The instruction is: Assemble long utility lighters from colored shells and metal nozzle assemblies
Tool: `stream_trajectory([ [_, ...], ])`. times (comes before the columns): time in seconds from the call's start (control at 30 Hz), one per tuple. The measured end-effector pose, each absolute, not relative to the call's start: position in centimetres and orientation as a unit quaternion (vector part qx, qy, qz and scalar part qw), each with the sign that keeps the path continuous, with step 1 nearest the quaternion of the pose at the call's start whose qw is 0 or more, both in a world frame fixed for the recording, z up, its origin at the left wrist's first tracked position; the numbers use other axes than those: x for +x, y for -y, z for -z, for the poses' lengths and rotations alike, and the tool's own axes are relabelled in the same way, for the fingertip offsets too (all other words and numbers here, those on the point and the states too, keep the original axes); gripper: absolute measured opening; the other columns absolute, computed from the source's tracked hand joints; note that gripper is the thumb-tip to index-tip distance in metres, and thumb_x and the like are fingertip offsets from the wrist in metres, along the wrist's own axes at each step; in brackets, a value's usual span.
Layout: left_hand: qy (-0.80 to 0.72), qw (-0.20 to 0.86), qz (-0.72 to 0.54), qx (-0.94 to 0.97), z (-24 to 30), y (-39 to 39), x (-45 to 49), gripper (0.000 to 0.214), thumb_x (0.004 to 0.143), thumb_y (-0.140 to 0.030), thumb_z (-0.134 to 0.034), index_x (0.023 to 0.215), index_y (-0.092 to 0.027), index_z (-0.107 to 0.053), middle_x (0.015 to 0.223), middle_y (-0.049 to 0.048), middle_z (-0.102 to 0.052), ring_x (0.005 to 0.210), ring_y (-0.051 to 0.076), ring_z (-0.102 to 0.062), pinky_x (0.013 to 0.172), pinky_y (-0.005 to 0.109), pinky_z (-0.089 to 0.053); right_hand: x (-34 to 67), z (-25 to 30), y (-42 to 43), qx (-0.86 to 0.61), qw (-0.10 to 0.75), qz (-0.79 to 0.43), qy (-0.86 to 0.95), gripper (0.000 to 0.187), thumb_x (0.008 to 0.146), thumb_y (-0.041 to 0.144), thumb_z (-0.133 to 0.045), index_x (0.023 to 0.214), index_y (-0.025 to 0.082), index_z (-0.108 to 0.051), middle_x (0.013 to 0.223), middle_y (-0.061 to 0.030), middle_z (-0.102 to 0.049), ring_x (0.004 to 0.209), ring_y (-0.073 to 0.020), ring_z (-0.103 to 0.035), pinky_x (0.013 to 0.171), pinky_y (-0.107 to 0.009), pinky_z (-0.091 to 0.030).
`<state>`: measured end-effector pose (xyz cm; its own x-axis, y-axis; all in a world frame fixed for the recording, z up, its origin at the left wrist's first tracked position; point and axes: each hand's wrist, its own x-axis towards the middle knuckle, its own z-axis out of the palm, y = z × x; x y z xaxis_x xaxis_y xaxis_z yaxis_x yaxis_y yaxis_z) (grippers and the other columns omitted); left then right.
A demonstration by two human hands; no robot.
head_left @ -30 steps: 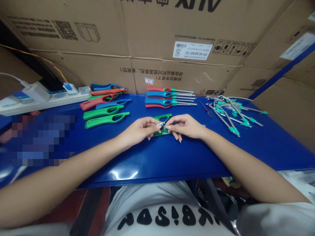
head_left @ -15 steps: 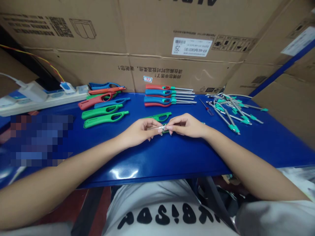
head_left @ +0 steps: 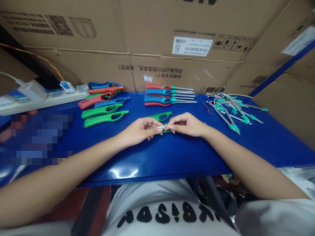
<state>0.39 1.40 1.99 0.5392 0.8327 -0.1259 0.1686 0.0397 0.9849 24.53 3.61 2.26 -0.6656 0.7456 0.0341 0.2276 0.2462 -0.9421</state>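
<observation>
My left hand (head_left: 139, 131) and my right hand (head_left: 188, 125) meet at the middle of the blue table (head_left: 157, 154). Both pinch a thin metal tube (head_left: 157, 127) with a teal collar, held level between the fingertips. Just behind them a green lighter shell (head_left: 159, 116) lies flat on the table, partly hidden by my fingers. Both hands are closed in a pinch.
Empty green, red and blue shells (head_left: 103, 101) lie at the back left. A row of assembled lighters (head_left: 167, 95) is stacked at the back centre. A pile of metal tubes with teal collars (head_left: 231, 109) sits at the right. A power strip (head_left: 41, 96) and cardboard boxes (head_left: 157, 49) border the back.
The camera tipped slightly. The green part under my fingers has dropped out of the grip to the table, and the metal tube now shows between both hands.
</observation>
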Motion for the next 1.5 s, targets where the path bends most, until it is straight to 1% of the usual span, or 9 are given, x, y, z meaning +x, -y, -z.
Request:
stream_trajectory([
  [0.17, -0.399, 0.603, -0.272, 0.635, -1.95, -1.46, 0.40, 0.036, 0.078, -0.038, -0.080, 0.102, -0.013, -0.073, 0.081, 0.0052, -0.073, 0.058, 0.010, -0.056, 0.051, 0.021, -0.044, 24.58, -2.40, -3.59, -0.337, 0.248, -0.525, 0.741, 0.032, 0.086, 0.044, -0.074, 0.090, 0.012, -0.075, 0.066, 0.0007, -0.065, 0.054, -0.0077, -0.048, 0.053, -0.023, -0.038],
  [0.3, -0.399, 0.604, -0.273, 0.634, -1.98, -1.50, 0.38, 0.037, 0.078, -0.038, -0.079, 0.103, -0.012, -0.073, 0.087, 0.0074, -0.075, 0.061, 0.011, -0.058, 0.052, 0.022, -0.045, 24.54, -2.39, -3.58, -0.333, 0.237, -0.527, 0.745, 0.033, 0.085, 0.045, -0.074, 0.090, 0.012, -0.075, 0.066, 0.0011, -0.064, 0.054, -0.0074, -0.048, 0.052, -0.023, -0.036],
  [0.47, -0.399, 0.601, -0.270, 0.638, -1.89, -1.48, 0.36, 0.038, 0.077, -0.039, -0.080, 0.103, -0.012, -0.073, 0.083, 0.0065, -0.074, 0.059, 0.011, -0.057, 0.052, 0.022, -0.044, 24.52, -2.41, -3.56, -0.337, 0.240, -0.529, 0.741, 0.033, 0.085, 0.045, -0.074, 0.092, 0.013, -0.076, 0.066, 0.0015, -0.063, 0.056, -0.0079, -0.048, 0.053, -0.023, -0.037],
  [0.6, -0.398, 0.599, -0.271, 0.639, -1.86, -1.43, 0.39, 0.037, 0.078, -0.039, -0.079, 0.103, -0.013, -0.073, 0.083, 0.0066, -0.074, 0.060, 0.011, -0.059, 0.052, 0.022, -0.045, 24.50, -2.42, -3.57, -0.336, 0.237, -0.527, 0.744, 0.033, 0.084, 0.045, -0.074, 0.089, 0.012, -0.075, 0.066, 0.0013, -0.063, 0.057, -0.0085, -0.049, 0.054, -0.024, -0.037],
  [0.93, -0.403, 0.595, -0.267, 0.642, -1.95, -1.42, 0.42, 0.034, 0.079, -0.036, -0.078, 0.103, -0.013, -0.072, 0.082, 0.0064, -0.074, 0.060, 0.011, -0.058, 0.052, 0.021, -0.045, 24.57, -2.45, -3.69, -0.315, 0.241, -0.533, 0.747, 0.025, 0.085, 0.037, -0.074, 0.087, 0.012, -0.075, 0.066, 0.0017, -0.064, 0.058, -0.0086, -0.051, 0.057, -0.024, -0.040],
  [1.17, -0.403, 0.595, -0.265, 0.643, -1.91, -1.39, 0.51, 0.034, 0.079, -0.037, -0.077, 0.103, -0.012, -0.072, 0.084, 0.0059, -0.074, 0.061, 0.011, -0.058, 0.052, 0.021, -0.044, 24.56, -2.49, -3.65, -0.324, 0.236, -0.533, 0.745, 0.028, 0.084, 0.040, -0.075, 0.087, 0.012, -0.076, 0.068, -0.0002, -0.066, 0.062, -0.0104, -0.055, 0.061, -0.026, -0.042],
  [1.4, -0.407, 0.593, -0.257, 0.646, -1.99, -1.42, 0.47, 0.038, 0.079, -0.040, -0.077, 0.104, -0.012, -0.071, 0.080, 0.0033, -0.071, 0.059, 0.010, -0.056, 0.052, 0.021, -0.044, 24.51, -2.57, -3.72, -0.333, 0.222, -0.538, 0.742, 0.031, 0.081, 0.043, -0.077, 0.087, 0.012, -0.076, 0.070, -0.0012, -0.067, 0.063, -0.0108, -0.056, 0.062, -0.026, -0.043],
  [1.5, -0.404, 0.592, -0.256, 0.648, -1.99, -1.40, 0.44, 0.039, 0.079, -0.040, -0.076, 0.105, -0.012, -0.071, 0.083, 0.0044, -0.072, 0.061, 0.010, -0.057, 0.052, 0.021, -0.044, 24.49, -2.56, -3.70, -0.336, 0.224, -0.535, 0.742, 0.031, 0.081, 0.043, -0.077, 0.087, 0.012, -0.076, 0.069, -0.0009, -0.067, 0.062, -0.0106, -0.055, 0.061, -0.026, -0.042],
])
